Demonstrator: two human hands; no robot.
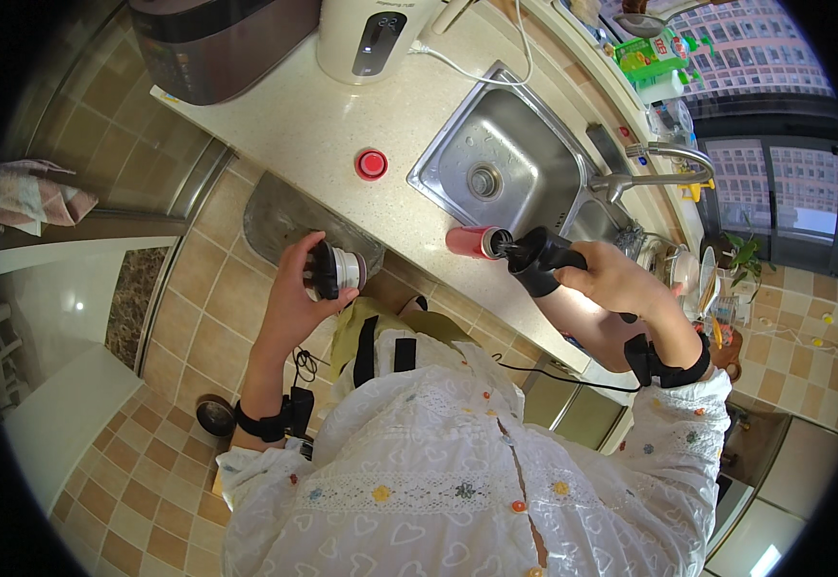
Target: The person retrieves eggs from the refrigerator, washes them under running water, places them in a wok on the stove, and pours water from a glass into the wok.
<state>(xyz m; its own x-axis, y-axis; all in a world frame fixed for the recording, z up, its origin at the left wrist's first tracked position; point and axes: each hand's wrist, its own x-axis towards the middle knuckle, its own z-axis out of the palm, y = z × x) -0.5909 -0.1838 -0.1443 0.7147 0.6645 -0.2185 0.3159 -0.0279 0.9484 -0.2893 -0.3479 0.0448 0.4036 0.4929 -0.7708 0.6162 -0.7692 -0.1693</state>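
My right hand [610, 278] grips the black handle of a vacuum jug [534, 263], whose black collar tilts towards the mouth of a red metal bottle [468, 241]. A thin stream, seemingly water, runs between the two mouths. The bottle is uncapped and stands near the counter's front edge, beside the sink. In my left hand [303, 281], over the floor side of the counter, is a black-and-white stopper [345, 270], held between thumb and fingers. A red cap [371, 164] lies on the counter, left of the sink. The jug's shiny body is partly behind my right forearm.
The steel sink [509, 169] has a curved faucet [661, 177] on its far side. A white electric appliance [372, 43] with a cord and a dark rice cooker [228, 50] stand at the counter's upper left. Detergent bottles [653, 58] line the windowsill. A grey mat [282, 216] lies below.
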